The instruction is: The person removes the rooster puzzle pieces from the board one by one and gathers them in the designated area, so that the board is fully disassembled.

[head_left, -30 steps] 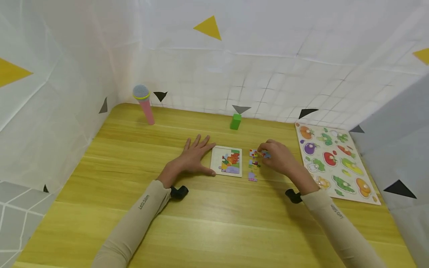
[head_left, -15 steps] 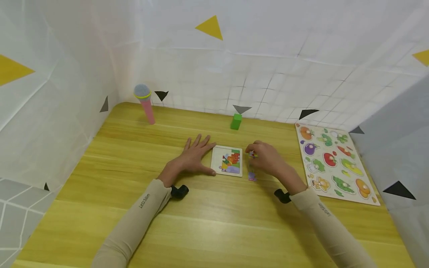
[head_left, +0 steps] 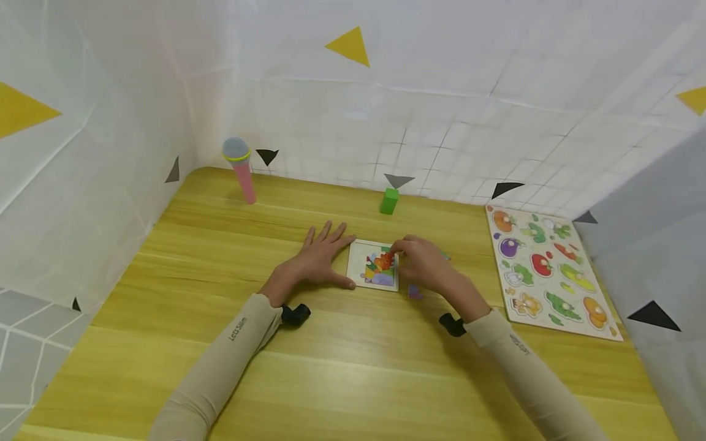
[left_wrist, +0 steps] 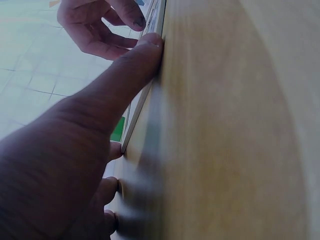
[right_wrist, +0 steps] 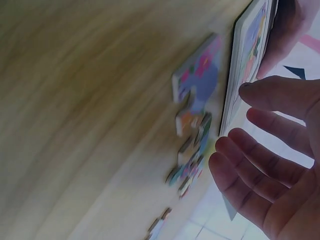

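Observation:
My left hand (head_left: 314,263) lies spread on the table; its thumb and index finger touch the left edge of a small square puzzle tray (head_left: 356,262). Joined pieces in the tray form a colourful picture, with bare board at its left and top. The right hand (head_left: 425,263) hovers at the tray's upper right edge, fingers loosely bent. In the right wrist view its thumb and index fingertip are apart, and no piece shows between them. Below that hand lie several loose puzzle pieces, among them a purple one with pink flowers (right_wrist: 202,70); in the head view they are mostly hidden.
A wooden board of vegetable pieces (head_left: 554,275) lies at the right. A green block (head_left: 388,201) stands behind the tray. At the back left stands a pink toy microphone (head_left: 242,171). A white sheet wall (head_left: 309,110) rises behind the table.
My right hand has moved left from the loose pieces to the tray's right edge, covering most of the pieces in the head view. The left hand has stayed at the tray.

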The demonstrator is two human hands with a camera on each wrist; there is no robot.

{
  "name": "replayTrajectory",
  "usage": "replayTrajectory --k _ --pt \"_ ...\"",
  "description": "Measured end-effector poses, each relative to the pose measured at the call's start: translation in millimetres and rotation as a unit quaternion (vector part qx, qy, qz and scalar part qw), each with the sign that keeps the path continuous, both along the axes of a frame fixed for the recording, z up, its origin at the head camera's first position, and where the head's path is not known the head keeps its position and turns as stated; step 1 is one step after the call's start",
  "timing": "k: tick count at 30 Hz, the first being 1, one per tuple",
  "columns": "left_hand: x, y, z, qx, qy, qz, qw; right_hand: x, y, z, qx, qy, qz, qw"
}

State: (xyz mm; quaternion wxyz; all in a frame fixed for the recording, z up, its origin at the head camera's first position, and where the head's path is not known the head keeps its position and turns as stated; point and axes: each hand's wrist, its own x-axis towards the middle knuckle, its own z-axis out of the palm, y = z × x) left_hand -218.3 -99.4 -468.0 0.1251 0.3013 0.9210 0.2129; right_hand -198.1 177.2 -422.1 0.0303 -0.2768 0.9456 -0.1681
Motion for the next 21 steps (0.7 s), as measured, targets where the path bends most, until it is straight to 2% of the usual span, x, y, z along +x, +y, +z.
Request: replayTrajectory --k 16,21 --pt "1.1 0.1 1.3 -0.001 0.003 -0.002 1.0000 0.8 -26 -1.1 0.012 0.011 0.038 0.9991" --pt "1.5 0.2 3.4 0.001 0.004 -0.003 1.0000 1.5 -32 1.0 0.016 -0.002 0.042 0.9990"
